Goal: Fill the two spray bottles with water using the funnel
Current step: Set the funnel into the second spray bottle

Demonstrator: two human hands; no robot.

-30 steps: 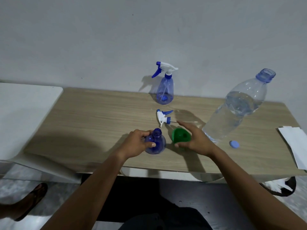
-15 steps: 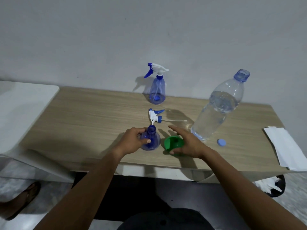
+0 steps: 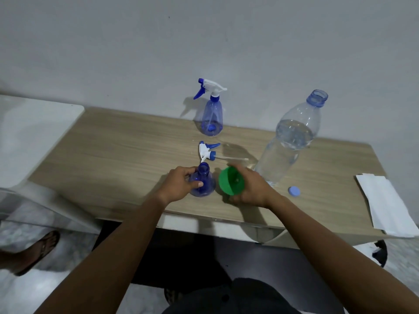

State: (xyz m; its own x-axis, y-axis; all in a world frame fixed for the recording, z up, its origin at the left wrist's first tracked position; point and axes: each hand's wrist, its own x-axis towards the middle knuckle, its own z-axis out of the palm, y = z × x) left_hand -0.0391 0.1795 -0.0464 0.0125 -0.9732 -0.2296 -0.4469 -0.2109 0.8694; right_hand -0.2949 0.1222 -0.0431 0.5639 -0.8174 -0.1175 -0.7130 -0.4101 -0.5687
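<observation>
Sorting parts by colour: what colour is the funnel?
Green; the funnel shows in the head view, in the right hand.

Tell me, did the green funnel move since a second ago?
Yes. The green funnel lay low by the table's near edge half a second ago; now the right hand has lifted and tipped it, beside the open spray bottle, nearer the water bottle.

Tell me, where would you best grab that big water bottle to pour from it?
Probably around the wide middle of the water bottle, coming from its right side with the right hand. It stands upright and uncapped, the neck is narrow, and the left side is crowded by the funnel.
</observation>
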